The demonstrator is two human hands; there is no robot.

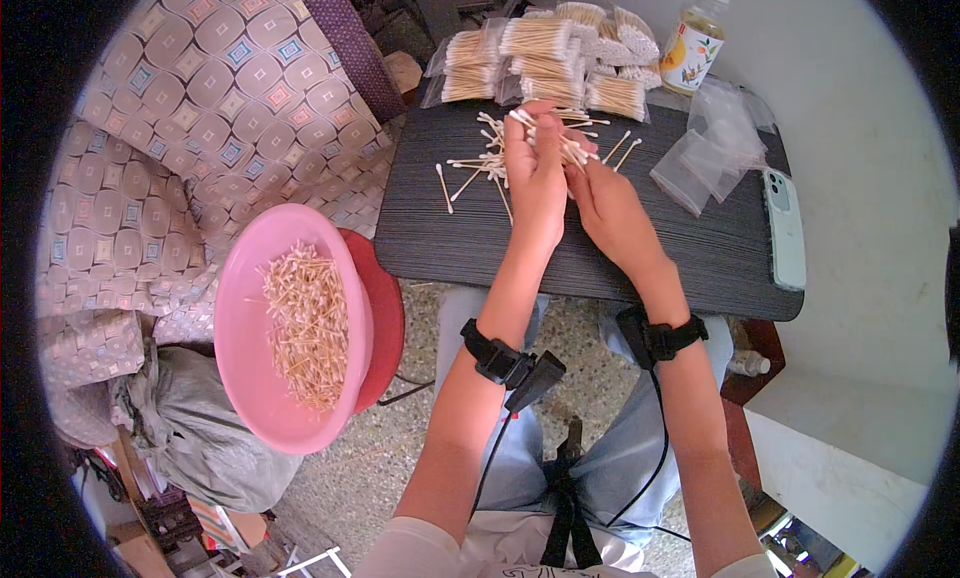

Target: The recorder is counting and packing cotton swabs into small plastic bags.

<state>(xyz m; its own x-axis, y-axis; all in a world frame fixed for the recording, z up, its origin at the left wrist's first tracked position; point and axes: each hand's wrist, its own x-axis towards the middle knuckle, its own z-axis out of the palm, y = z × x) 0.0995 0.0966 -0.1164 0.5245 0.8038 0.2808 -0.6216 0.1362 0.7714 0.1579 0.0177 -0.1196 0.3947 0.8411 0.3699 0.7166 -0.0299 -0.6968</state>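
Between my two hands, just above the dark table, is a bunch of cotton swabs (577, 154) with wooden sticks and white tips. My left hand (534, 168) is curled around one end, its thumb lying along the bunch. At the other end, my right hand (606, 200) has its fingers closed on the swabs, some of them hidden behind the bunch. Under and beside the hands, loose cotton swabs (493, 163) lie scattered on the tabletop (430, 233). A few more rest to the right of my fingers.
Filled clear bags of swabs (545, 53) are stacked at the table's back. Flat plastic bags (712, 143), a bottle (693, 43) and a phone (785, 228) sit at the right. A pink basin (232, 328) of swabs rests on a red stool (388, 328) at left.
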